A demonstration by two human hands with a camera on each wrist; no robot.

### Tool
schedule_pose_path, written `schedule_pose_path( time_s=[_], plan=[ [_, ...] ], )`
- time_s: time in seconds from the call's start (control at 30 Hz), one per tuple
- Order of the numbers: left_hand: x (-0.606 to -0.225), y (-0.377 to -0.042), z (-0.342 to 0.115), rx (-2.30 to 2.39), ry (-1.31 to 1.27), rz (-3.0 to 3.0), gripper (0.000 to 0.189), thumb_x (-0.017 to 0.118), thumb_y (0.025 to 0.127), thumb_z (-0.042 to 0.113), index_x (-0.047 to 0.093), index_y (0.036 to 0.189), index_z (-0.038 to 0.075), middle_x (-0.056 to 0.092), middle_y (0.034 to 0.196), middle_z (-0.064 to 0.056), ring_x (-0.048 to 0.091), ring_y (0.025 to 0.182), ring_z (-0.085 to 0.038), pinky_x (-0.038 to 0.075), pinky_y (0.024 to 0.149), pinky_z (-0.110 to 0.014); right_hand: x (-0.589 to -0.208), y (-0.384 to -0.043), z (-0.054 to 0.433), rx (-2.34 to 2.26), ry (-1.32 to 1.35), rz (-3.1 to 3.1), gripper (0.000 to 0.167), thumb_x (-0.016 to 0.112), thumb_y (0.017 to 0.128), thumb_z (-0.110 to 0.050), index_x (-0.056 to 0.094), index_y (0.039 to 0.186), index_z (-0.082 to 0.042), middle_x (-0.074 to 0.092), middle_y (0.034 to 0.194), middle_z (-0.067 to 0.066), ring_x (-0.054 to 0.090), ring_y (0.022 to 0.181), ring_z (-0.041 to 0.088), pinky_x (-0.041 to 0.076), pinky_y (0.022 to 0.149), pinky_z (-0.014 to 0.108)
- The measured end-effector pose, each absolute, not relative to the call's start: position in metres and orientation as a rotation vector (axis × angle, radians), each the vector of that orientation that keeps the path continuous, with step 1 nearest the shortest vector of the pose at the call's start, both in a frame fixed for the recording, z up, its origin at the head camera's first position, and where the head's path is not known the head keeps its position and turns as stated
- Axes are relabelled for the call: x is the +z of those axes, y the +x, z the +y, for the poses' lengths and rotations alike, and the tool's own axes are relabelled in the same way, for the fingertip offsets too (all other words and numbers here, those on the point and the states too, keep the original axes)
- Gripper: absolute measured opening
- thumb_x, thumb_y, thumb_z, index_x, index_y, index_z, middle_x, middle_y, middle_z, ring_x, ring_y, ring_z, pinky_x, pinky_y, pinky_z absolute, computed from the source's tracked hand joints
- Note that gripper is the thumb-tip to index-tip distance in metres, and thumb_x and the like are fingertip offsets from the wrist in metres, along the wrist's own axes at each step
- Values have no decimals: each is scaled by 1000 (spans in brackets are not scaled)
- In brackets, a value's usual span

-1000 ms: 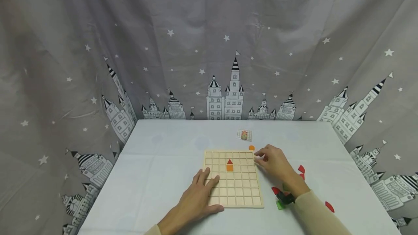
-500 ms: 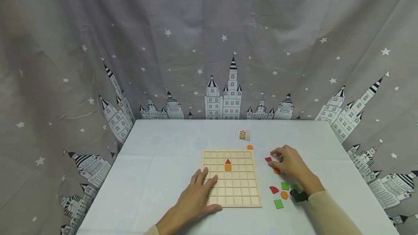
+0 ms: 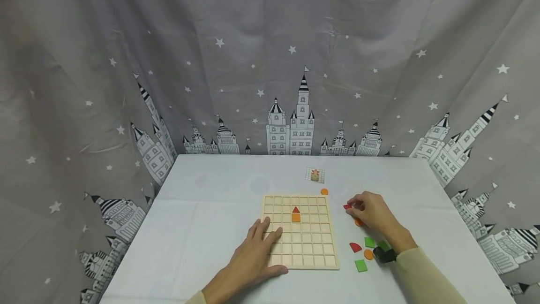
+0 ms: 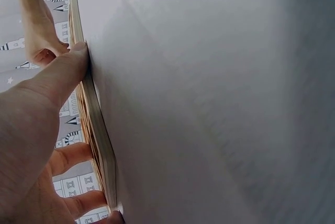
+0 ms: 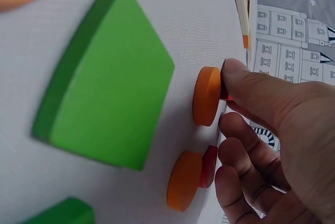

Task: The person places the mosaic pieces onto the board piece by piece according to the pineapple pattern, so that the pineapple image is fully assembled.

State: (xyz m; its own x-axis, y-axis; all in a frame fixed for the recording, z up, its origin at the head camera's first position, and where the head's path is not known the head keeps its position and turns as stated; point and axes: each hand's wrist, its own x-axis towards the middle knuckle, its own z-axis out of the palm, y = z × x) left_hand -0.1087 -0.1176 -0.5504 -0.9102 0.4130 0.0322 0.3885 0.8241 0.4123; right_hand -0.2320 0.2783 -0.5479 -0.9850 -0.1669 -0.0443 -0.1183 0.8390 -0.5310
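My left hand [image 3: 251,257] rests on the left side of a wooden grid board [image 3: 303,252], fingers spread, thumb at its near edge. In the left wrist view, the thumb [image 4: 68,69] touches the board's edge. An orange square [image 3: 296,217] and a red triangle [image 3: 296,209] sit in cells toward the board's far side. Right of the board, my right hand [image 3: 373,212] pinches a small red piece [image 3: 347,206] between thumb and index finger, which mostly hide it. Beside those fingertips in the right wrist view stands an orange disc [image 5: 207,97].
Near the right wrist lie green squares [image 3: 361,265], a red quarter circle [image 3: 355,247] and another orange disc [image 3: 369,254]. A small picture card [image 3: 315,175] lies beyond the board. One more orange round piece [image 3: 324,191] is at the board's far right corner.
From the board's right edge, my right hand has moved rightward to the red piece and now pinches it. Pieces formerly under the right arm show. The left hand stays put.
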Motion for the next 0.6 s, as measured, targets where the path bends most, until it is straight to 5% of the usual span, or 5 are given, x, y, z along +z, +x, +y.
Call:
schedule_pose_path(
  time_s=[0.6],
  plan=[
    [-548, -109, -117, 614, 650, 2945, 102, 98, 88, 65, 62, 168, 16, 45, 181, -29, 44, 166, -59, 67, 103, -67, -542, -230, 274, -826, -252, 2929, 26, 94, 101, -20, 89, 123, -8, 77, 105, 3, 66, 96, 19, 65, 92, 41]
  ],
)
